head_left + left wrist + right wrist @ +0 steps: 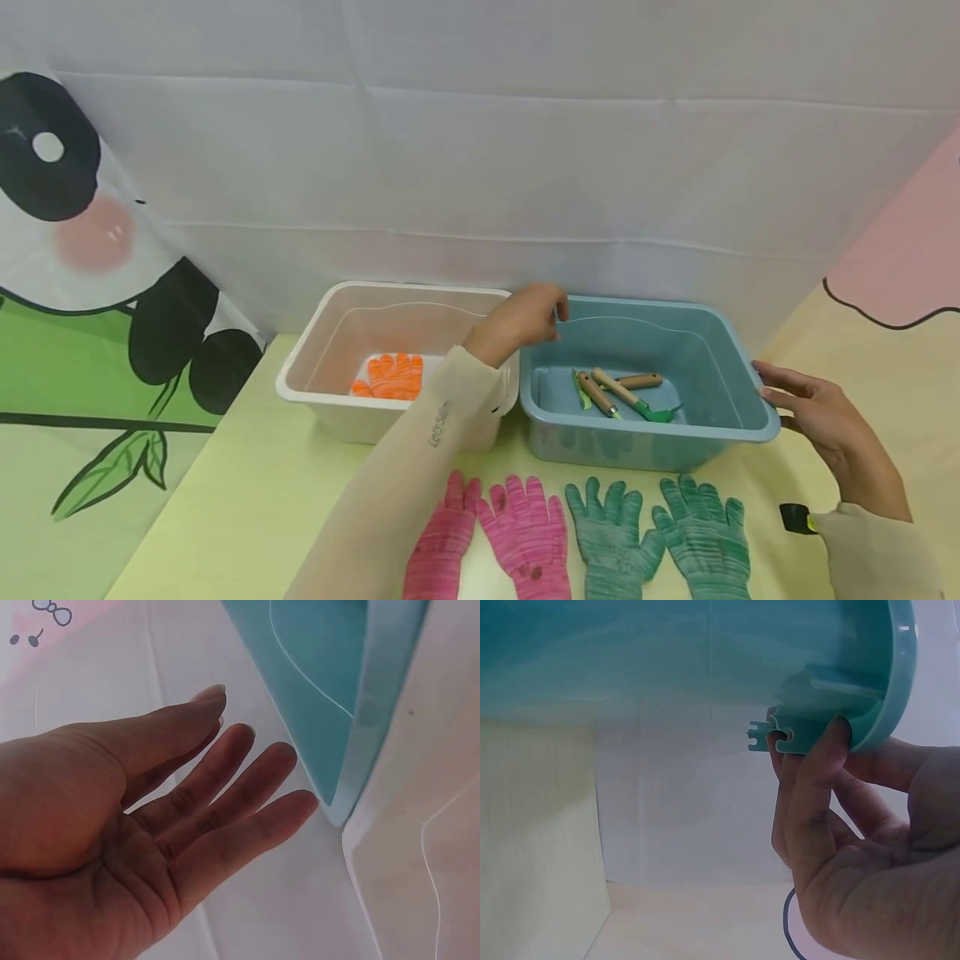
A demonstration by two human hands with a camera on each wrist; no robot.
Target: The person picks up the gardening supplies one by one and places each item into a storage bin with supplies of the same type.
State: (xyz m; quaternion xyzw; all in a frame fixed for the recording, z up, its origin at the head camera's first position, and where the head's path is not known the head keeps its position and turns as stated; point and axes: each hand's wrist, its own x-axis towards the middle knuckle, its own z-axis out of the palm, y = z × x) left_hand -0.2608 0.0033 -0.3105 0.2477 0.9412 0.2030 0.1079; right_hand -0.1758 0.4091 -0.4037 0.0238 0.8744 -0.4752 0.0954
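A blue plastic bin [648, 442] stands on the table, with wooden-handled garden tools [607, 392] lying inside it. At its right end my right hand [832, 417] grips the rim; the right wrist view shows the fingers [814, 780] curled under the rim's edge. My left hand [528, 317] hovers over the back corners where the blue bin meets a white bin [322, 398]. Its fingers are loosely bent and hold nothing in the left wrist view, the fingertips close to the blue rim [371, 705]; whether they touch it I cannot tell. An orange glove [390, 377] lies in the white bin.
Two pink gloves [528, 533] and two green gloves [615, 533] lie in a row on the pale yellow table [247, 500] in front of the bins. A white cloth [487, 167] hangs behind them. My left forearm crosses over the white bin's front right corner.
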